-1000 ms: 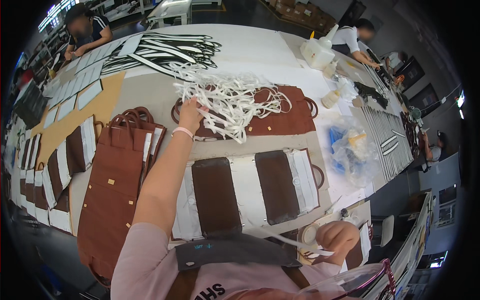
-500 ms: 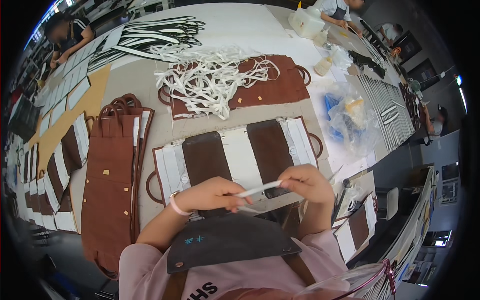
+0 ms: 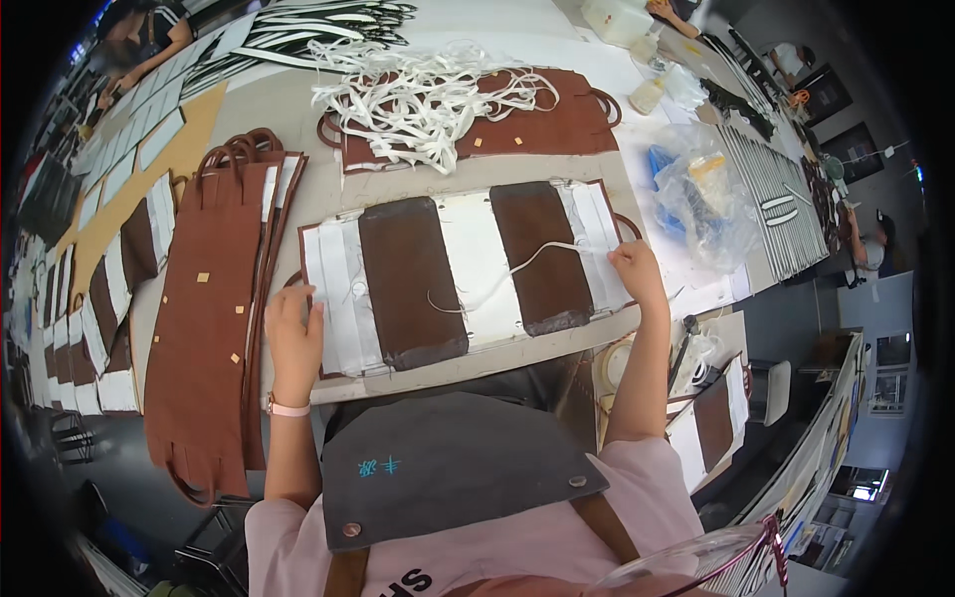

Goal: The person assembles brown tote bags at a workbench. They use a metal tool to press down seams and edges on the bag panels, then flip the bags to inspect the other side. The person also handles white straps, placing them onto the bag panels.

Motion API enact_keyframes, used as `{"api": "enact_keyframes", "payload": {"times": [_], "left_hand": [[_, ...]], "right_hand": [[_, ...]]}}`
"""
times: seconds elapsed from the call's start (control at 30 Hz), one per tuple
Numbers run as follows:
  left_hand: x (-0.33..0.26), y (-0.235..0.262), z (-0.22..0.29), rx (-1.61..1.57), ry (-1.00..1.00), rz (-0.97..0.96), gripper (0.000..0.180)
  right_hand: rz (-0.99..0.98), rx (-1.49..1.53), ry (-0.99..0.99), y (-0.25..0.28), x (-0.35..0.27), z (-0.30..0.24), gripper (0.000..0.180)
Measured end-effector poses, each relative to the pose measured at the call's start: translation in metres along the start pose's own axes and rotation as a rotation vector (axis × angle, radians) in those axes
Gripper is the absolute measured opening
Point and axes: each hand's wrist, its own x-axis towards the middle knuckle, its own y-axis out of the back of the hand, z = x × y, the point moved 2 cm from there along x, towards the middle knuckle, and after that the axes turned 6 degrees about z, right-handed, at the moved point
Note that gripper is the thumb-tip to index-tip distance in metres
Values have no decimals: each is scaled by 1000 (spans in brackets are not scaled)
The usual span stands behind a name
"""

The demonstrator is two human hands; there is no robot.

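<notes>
My right hand [image 3: 639, 274] is closed in a pinch on one end of a thin white strip [image 3: 516, 269], at the right edge of a flat bag panel. The strip's free part trails left in a curve over the panel. The panel [image 3: 476, 249] lies on the table before me, with two dark brown patches, white bands and a reddish-brown border. At its left edge my left hand [image 3: 293, 333] is open, thumb apart from the fingers, close to a brown loop handle [image 3: 290, 284] that it partly hides.
Beyond the panel, a tangled heap of white strips [image 3: 428, 104] covers part of another brown bag piece [image 3: 557, 109]. Stacked brown bag pieces [image 3: 214, 298] overhang the table edge at my left. A clear plastic bag [image 3: 711, 204] lies to the right. Other people work at the far sides.
Both hands held the strip together near my body before. My left hand has let go and moved left; my right hand has carried the strip's end to the panel's right edge.
</notes>
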Motion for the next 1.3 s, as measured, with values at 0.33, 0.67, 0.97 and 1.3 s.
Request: {"api": "enact_keyframes", "payload": {"times": [0.33, 0.67, 0.97, 1.3], "left_hand": [[-33, -32, -33, -8, -20, 38, 33], [-67, 13, -23, 119, 7, -61, 29], [-88, 31, -27, 125, 12, -50, 28], [-70, 53, 1, 249, 87, -324, 49]], "right_hand": [[267, 115, -111, -22, -11, 8, 22], [-61, 246, -258, 19, -69, 16, 21], [-241, 327, -321, 31, -89, 15, 17], [153, 17, 54, 48, -91, -112, 11]]}}
